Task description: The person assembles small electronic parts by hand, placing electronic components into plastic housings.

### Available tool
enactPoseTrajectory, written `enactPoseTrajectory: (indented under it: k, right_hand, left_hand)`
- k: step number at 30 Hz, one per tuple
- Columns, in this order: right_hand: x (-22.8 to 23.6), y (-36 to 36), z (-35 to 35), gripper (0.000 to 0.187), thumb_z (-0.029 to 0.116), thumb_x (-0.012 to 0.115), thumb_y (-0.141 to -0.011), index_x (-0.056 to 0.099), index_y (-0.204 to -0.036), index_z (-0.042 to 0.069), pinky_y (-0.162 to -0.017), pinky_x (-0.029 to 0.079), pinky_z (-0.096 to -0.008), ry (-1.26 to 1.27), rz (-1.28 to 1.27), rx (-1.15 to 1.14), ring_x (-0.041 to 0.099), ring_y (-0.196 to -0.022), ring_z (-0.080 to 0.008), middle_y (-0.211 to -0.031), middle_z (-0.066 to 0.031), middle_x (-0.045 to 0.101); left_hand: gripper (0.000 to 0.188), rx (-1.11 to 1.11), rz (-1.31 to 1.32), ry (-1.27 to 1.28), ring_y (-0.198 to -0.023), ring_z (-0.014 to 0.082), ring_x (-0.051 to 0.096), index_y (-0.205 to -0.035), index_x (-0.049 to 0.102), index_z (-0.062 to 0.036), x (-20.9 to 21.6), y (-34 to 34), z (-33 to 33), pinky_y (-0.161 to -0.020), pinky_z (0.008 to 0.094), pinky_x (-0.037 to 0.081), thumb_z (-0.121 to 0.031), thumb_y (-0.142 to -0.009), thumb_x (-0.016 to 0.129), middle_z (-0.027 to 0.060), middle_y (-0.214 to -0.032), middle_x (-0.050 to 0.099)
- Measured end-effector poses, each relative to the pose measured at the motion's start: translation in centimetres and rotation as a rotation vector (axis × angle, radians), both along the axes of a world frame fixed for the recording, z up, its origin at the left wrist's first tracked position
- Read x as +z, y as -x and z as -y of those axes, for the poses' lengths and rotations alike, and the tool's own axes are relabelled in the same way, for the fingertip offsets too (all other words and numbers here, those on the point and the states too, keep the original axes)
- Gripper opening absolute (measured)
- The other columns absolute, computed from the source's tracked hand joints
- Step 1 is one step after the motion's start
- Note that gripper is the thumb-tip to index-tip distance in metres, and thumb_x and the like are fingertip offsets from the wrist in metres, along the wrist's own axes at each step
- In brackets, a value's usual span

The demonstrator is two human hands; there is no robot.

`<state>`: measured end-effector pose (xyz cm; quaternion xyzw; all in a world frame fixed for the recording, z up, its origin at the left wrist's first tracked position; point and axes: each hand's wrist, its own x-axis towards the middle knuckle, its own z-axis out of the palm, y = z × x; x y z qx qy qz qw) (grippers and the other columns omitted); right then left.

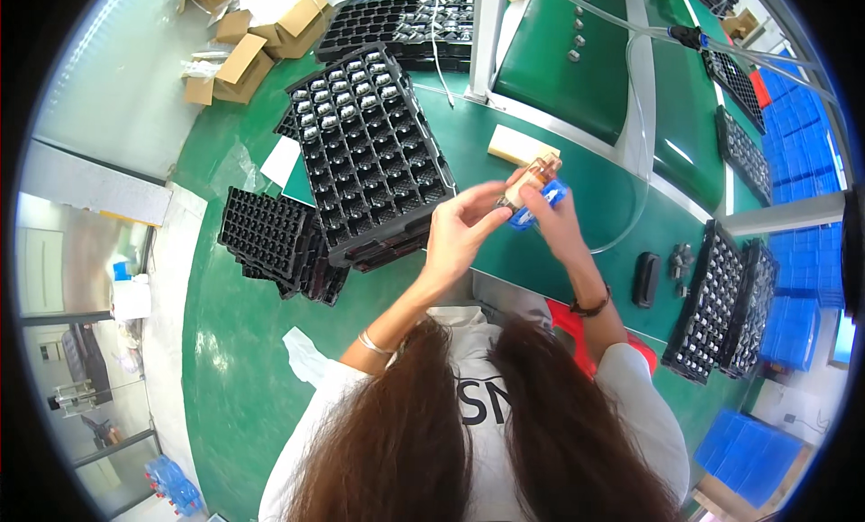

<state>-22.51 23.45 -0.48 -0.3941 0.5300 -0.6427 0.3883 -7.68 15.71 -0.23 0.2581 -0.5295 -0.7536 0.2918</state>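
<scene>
green worktop (671,224) stretches across the middle, with a shiny green floor (239,315) at eight o'clock. over the worktop's near part, a blue-and-copper piece (552,193) is held up between both hands. the left hand (458,229) is partly closed, thumb and fingertips pinching near the piece's eight o'clock end; the right hand (560,223) curls round the blue side. the piece looks light and stiff, perhaps smooth enough to slip, and the copper end could prove delicate, so the blue body seems the safer place to take hold. just beyond, at about twelve o'clock, lies a cream block (523,147). toward ten o'clock a black pocketed tray (383,184) carries shiny parts (346,112) in its far pockets. at four o'clock rests a dark oblong case (646,279).
</scene>
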Motion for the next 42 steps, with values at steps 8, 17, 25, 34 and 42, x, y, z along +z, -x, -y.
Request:
enactPoseTrajectory:
  k: [8,17,25,34,42]
  right_hand:
    - [-5.3,7.9,3.8,0.033,0.026,0.067,-0.081,0.06,-0.104,0.003,-0.071,0.047,-0.028,-0.155,-0.741,-0.478,0.062,-0.074,-0.0185,-0.081,-0.0115,0.064]
    - [-4.8,7.1,4.1,0.066,0.028,0.082,-0.064,0.042,-0.113,0.009,-0.065,0.045,-0.0301,-0.238,-0.702,-0.446,0.056,-0.072,-0.0186,-0.09,-0.0096,0.058]
    - [-4.6,6.9,0.0,0.06,0.023,0.081,-0.064,0.047,-0.112,0.01,-0.056,0.037,-0.0236,-0.313,-0.653,-0.42,0.037,-0.061,-0.0102,-0.083,-0.0012,0.047]
    - [-4.7,6.4,3.7,0.037,0.026,0.069,-0.079,0.055,-0.105,0.004,-0.064,0.048,-0.0353,-0.162,-0.849,-0.465,0.06,-0.074,-0.0319,-0.082,-0.016,0.061]
    - [-6.2,6.5,3.7,0.029,0.025,0.068,-0.08,0.055,-0.096,0.004,-0.06,0.047,-0.0362,-0.155,-0.875,-0.511,0.059,-0.067,-0.033,-0.075,-0.0152,0.06]
  left_hand:
    - [0.026,0.32,0.501,1.02,-0.094,0.026,0.059,-0.103,0.063,-0.0036,4.1,-1.5,13.1,-0.084,0.034,0.045,-0.015,-0.08,0.064,0.0129,-0.1,0.063]
    - [0.015,0.274,0.719,1.455,-0.085,0.0274,0.057,-0.089,0.068,-0.0092,-1.5,0.1,22.4,-0.077,0.0369,0.046,-0.018,-0.076,0.066,0.0075,-0.087,0.062]
    - [0.012,0.249,0.627,1.168,-0.084,0.0227,0.064,-0.084,0.07,-0.006,-0.4,0.5,23.2,-0.076,0.0316,0.048,-0.014,-0.076,0.067,0.0071,-0.094,0.067]
    - [0.011,0.076,0.011,0.226,-0.098,0.0197,0.06,-0.099,0.053,-0.0027,4.5,-0.9,14.4,-0.088,0.0325,0.05,-0.011,-0.092,0.051,0.0146,-0.114,0.058]
    - [0.017,-0.128,-0.11,-0.304,-0.093,0.0195,0.062,-0.105,0.05,-0.0037,3.3,-0.7,3.4,-0.081,0.0255,0.053,-0.018,-0.094,0.047,0.0182,-0.109,0.059]
